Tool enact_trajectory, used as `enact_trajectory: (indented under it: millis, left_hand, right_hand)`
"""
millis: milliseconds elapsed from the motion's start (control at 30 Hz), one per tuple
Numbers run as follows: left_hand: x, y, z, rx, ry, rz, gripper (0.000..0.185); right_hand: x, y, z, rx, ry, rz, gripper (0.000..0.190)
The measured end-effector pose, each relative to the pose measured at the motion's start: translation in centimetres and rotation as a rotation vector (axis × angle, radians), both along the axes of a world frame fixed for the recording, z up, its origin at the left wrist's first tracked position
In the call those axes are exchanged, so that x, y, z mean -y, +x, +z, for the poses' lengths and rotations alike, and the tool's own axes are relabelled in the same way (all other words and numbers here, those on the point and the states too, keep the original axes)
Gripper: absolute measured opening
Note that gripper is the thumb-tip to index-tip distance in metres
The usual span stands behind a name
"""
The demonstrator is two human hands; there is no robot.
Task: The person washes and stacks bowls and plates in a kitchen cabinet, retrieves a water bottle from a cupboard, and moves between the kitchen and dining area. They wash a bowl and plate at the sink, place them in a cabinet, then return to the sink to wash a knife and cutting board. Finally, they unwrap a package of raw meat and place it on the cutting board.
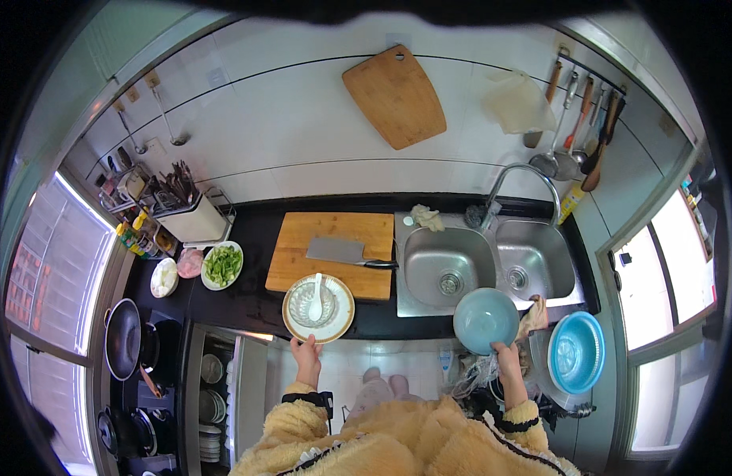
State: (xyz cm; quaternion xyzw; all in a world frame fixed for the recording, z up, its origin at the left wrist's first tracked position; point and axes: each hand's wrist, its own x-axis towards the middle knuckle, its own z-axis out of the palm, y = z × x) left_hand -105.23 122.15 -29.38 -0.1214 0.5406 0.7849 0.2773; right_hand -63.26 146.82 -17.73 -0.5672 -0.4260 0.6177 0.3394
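Observation:
My left hand (307, 361) grips the near rim of a white plate (342, 306) with a patterned gold-brown border. A clear glass bowl (299, 301) rests on that plate, and a white spoon (316, 303) lies in it. Over at the front edge of the sink, my right hand (508, 363) holds a light blue bowl (486, 321) by its near rim; its inside looks bare. Behind the plate is a wooden cutting board (330, 226) bearing a cleaver (336, 250), whose black handle reaches toward the sink.
A double steel sink (449, 256) with a curved faucet (523, 168) is at right. Chopped green vegetables fill a dish (222, 266) at left, near a utensil holder (181, 220). A wok (123, 339) stands by the stove. An open drawer (214, 392) holds dishes; a blue basin (576, 352) sits far right.

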Motion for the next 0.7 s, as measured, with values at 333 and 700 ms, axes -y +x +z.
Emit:
enact_trajectory:
  millis: [333,700]
  left_hand:
    - [-3.7,-8.0,-1.4,0.075,0.027,0.042,0.034]
    - [-9.7,-12.4,-1.6,0.067,-0.227,-0.023,0.03]
  right_hand:
    - [-3.9,-7.9,0.7,0.029,-0.1,-0.041,0.047]
    - [-4.0,-9.4,-1.6,0.01,-0.127,-0.197,0.042]
